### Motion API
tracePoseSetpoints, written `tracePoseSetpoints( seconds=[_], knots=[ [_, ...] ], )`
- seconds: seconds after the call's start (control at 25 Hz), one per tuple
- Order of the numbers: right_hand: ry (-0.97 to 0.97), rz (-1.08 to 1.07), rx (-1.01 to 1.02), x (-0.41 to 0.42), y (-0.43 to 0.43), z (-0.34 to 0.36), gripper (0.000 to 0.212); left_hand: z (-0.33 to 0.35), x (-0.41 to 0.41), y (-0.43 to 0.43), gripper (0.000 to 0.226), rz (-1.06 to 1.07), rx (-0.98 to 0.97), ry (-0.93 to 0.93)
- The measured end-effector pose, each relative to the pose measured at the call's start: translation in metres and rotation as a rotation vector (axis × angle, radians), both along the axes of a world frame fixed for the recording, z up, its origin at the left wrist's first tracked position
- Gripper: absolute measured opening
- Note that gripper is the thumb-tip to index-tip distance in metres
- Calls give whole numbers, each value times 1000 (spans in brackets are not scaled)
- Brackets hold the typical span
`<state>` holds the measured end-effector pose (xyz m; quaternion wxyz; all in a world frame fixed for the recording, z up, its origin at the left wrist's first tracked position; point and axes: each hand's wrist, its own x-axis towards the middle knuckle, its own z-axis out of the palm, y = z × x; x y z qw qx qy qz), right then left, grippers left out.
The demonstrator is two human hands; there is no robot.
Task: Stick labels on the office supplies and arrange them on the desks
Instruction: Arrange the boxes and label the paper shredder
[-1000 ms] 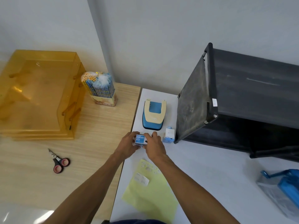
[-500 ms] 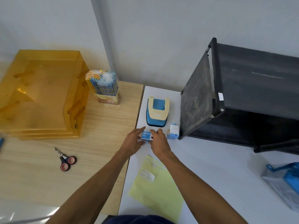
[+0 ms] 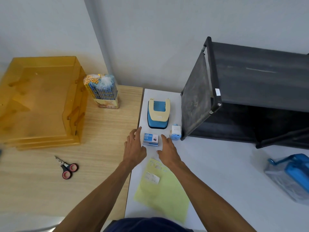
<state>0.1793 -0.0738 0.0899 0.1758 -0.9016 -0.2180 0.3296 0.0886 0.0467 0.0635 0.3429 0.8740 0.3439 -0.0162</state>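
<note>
White desk (image 3: 217, 164): clip box (image 3: 151, 139) sits btwn left hand (image 3: 134, 148) at 9 o'clock & right hand (image 3: 168, 150) at 3, both spread, holding nothing, so a stray finger cd nudge it askew.

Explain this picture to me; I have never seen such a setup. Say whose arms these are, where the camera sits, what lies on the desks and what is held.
There is no machine: these are a person's two bare arms, filmed by one wide-angle camera worn on the head, looking forward and down. The left hand and right hand are open on either side of a small box of binder clips on the white desk; neither grips it, so nothing is held. Behind the box sit a blue and cream hole punch and a small blue and white gadget. Nearer the person lies a yellow label sheet. To the right are a black fabric rack and a blue item in plastic wrap. The wooden desk carries amber trays, a pack of pencils and scissors.
</note>
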Motion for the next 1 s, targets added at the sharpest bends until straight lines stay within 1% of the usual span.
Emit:
tracePoseSetpoints(
  seconds=[0.08,0.12,0.2,0.24,0.32,0.36,0.44,0.48,0.56,0.6,0.68,0.8,0.88,1.0],
  knots=[
    [-25,-80,75,-10,-15,-2,52,1,-9,-7,56,79,115,-85],
    [-36,-134,121,-16,-24,-4,43,-2,-16,-10,45,63,169,-132],
    [-61,-200,160,-29,-43,-11,29,-12,-30,-17,30,-88,195,-199],
    [-65,-203,144,-36,-52,-15,23,-17,-38,-21,27,-183,176,-202],
    [-30,-178,78,-48,-67,-23,15,-25,-51,-27,29,-350,111,-133],
    [16,-167,46,-55,-71,-26,16,-28,-56,-29,34,-415,98,-87],
    [109,-168,11,-67,-76,-28,23,-33,-64,-32,49,-518,134,-2],
    [126,-169,3,-72,-77,-28,26,-34,-66,-33,60,-555,164,28],
    [105,-147,-10,-78,-75,-29,30,-36,-68,-36,76,-598,211,72],
    [83,-134,-20,-81,-73,-29,29,-37,-69,-38,80,-601,225,87],
    [35,-117,-47,-83,-70,-30,21,-39,-70,-41,82,-599,253,91],
    [-1,-81,-87,-83,-68,-31,8,-43,-73,-39,74,-656,350,91],
    [-4,-63,-97,-82,-67,-29,9,-43,-77,-38,68,-680,402,115],
    [-6,-14,-106,-84,-64,-26,8,-45,-82,-39,68,-659,426,122]
  ],
)
